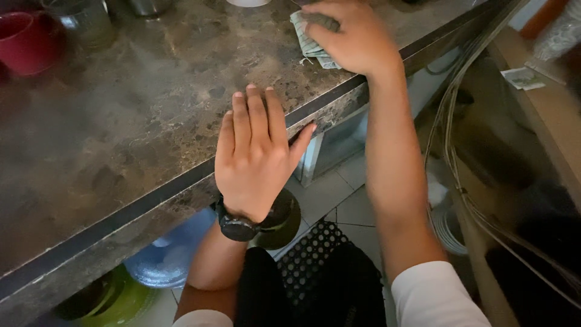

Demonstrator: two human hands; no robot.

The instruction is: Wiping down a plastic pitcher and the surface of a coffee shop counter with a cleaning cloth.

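Observation:
My left hand [254, 154] lies flat, fingers together, on the front edge of a dark mottled stone counter [139, 115]; a black watch [239, 225] is on that wrist. My right hand [354, 33] presses down on a pale checked cloth [310, 45] at the counter's far right, near its edge. The cloth is mostly hidden under the palm and fingers. Both forearms are bare, with white sleeves at the bottom of the view.
A red mug [27, 39] and a glass jar [85, 21] stand at the counter's far left. Below the counter are a blue water bottle [166, 257], a green object [118, 300] and a black perforated mat [315, 254]. Cables [451, 151] hang at right beside a wooden shelf [544, 103].

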